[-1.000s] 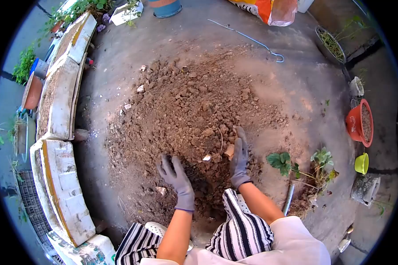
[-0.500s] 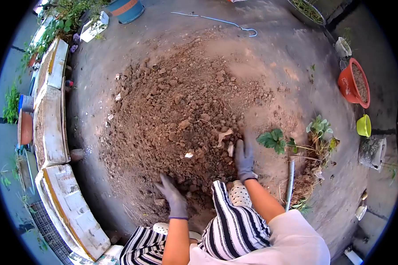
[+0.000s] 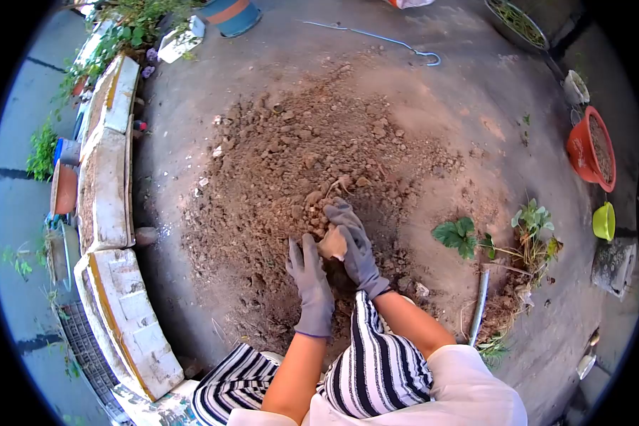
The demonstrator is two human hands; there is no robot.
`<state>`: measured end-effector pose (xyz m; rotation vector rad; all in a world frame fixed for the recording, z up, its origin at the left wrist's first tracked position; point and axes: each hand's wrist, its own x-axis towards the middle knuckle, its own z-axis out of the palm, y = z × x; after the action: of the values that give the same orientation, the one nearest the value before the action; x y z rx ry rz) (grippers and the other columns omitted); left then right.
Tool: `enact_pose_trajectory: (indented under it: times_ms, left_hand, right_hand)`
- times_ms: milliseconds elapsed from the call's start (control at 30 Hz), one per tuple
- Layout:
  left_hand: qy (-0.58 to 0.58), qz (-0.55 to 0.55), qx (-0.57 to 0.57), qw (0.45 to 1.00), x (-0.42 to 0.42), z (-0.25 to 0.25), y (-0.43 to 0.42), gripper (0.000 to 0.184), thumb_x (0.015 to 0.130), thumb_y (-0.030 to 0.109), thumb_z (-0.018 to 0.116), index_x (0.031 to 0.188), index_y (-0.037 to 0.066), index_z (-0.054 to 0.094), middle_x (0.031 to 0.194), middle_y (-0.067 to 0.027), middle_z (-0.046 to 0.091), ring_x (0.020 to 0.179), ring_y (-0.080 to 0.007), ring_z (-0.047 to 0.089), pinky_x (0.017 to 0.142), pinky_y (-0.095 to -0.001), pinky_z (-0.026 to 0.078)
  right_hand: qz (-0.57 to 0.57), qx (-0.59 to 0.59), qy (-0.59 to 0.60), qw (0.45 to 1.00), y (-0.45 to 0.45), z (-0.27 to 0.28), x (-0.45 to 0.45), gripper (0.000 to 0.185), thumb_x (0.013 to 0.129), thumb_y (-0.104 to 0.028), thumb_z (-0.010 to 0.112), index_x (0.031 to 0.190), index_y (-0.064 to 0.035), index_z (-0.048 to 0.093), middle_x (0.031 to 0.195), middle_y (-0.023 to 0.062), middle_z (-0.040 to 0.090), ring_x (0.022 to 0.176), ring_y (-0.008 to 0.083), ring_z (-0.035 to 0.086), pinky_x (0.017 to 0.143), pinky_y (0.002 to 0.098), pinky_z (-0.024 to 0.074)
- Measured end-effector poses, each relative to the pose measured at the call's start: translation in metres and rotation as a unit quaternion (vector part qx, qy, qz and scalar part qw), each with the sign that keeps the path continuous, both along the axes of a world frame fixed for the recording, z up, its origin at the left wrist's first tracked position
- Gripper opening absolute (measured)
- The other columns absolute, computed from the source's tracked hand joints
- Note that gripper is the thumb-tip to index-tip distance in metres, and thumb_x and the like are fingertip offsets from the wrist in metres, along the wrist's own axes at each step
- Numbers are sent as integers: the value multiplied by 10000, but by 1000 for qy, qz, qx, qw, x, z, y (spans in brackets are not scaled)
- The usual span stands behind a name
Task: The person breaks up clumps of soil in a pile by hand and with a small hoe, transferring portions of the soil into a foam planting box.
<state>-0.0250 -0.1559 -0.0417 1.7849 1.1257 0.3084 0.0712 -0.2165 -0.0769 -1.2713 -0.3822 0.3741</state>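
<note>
A wide heap of crumbly brown soil (image 3: 263, 163) lies on the grey floor. My left hand (image 3: 311, 284), in a grey glove, rests at the heap's near side with its fingers somewhat apart and nothing visible in them. My right hand (image 3: 357, 248), gloved the same way, is beside it, fingers curved against the soil. Between the two hands is a pale tan piece (image 3: 333, 243), touching or very near the right palm; whether it is gripped is unclear. Soil and the hands hide part of the fingertips.
White foam planters (image 3: 128, 305) line the left side. At the right are an uprooted leafy plant (image 3: 529, 241), a pipe (image 3: 480, 305), a red pot (image 3: 589, 150) and a yellow-green pot (image 3: 603, 221). A wire hanger (image 3: 383, 37) and a blue pot (image 3: 233, 17) lie beyond the soil.
Both hands have come close together at the middle of the near soil; the right moved left and the left moved slightly right. The pale piece now sits between them. The view has shifted.
</note>
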Motion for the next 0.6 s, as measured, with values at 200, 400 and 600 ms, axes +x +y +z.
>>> enact_pose_trajectory:
  times_ms: [200,400,600]
  left_hand:
    - [-253,269,-335,867,26,48,17,630,930,345,649,1397,-4,410,1308,-110,511,1159,-201,523,972,-309,440]
    - [-343,205,-273,875,11,113,56,364,935,309,652,1183,53,579,1086,-48,617,968,-123,578,847,-272,492]
    - [-509,221,-208,806,-28,194,161,424,912,345,668,1170,18,585,1048,-53,625,928,-122,579,823,-268,481]
  right_hand:
    - [31,75,-43,996,24,43,-14,227,1002,-165,514,1176,-47,600,1315,97,566,1315,250,442,1113,376,321]
    - [137,65,-69,986,65,121,-20,391,1029,-279,436,1291,-12,548,1363,118,531,1326,256,431,1131,382,293]
    - [222,139,-90,961,186,216,-74,549,1020,-376,364,1391,23,425,1412,144,462,1315,249,428,1121,391,310]
